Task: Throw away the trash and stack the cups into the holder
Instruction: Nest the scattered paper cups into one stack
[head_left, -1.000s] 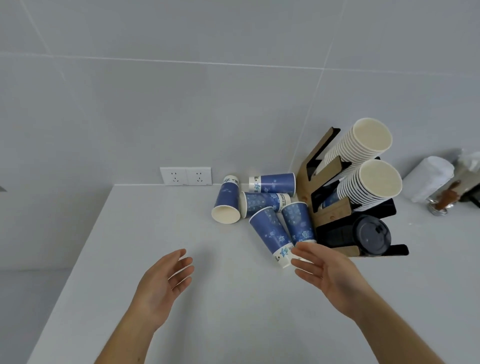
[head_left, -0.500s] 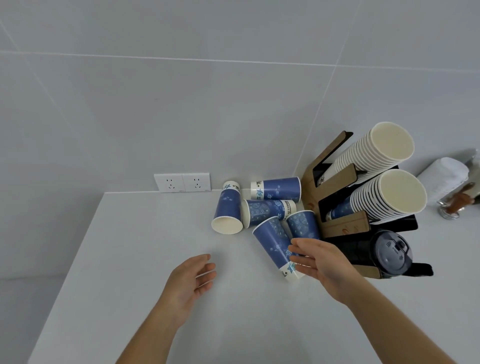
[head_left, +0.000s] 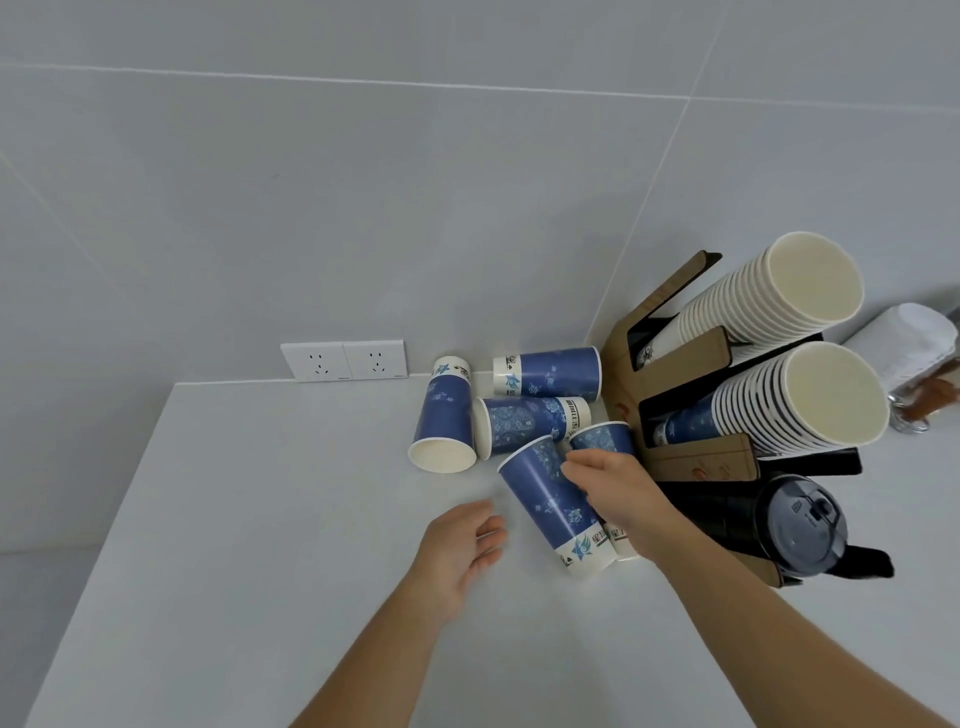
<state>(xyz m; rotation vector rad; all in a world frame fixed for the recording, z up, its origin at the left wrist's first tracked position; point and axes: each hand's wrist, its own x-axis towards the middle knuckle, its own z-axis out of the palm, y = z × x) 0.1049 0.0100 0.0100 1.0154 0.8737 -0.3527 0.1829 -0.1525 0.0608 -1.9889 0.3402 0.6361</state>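
1. The person's left hand (head_left: 460, 553) hovers over the white countertop (head_left: 249, 519), palm down, fingers loosely relaxed and holding nothing; it lies just left of the nearest cup's base, not touching it.

2. A loose cluster of blue-patterned paper cups lies on its side near the wall sockets (head_left: 344, 360): the leftmost blue cup (head_left: 444, 415) points its open mouth toward the camera; two more, the upper blue cup (head_left: 550, 372) and the middle blue cup (head_left: 530, 423), lie roughly crosswise behind.

3. The nearest blue paper cup (head_left: 550, 501) lies tilted, its long axis running from the rim at upper left down to the white-banded base at lower right, toward the person; the right hand (head_left: 618, 493) is on it from the right, fingers (head_left: 576, 470) curling over the upper wall near the rim; whether the grip is fully closed I cannot tell, as the thumb is hidden; a fifth blue cup (head_left: 605, 437) lies partly under that hand.

4. The right hand is clearly the nearer one; judging by this, lifting calls for swinging the cup's axis round to the right to match the holder.

5. The brown cardboard cup holder (head_left: 691, 462) stands just right of the hand, with two slanted stacks of cups (head_left: 810, 400) mouths outward, and a black lidded cup (head_left: 802, 525) below.
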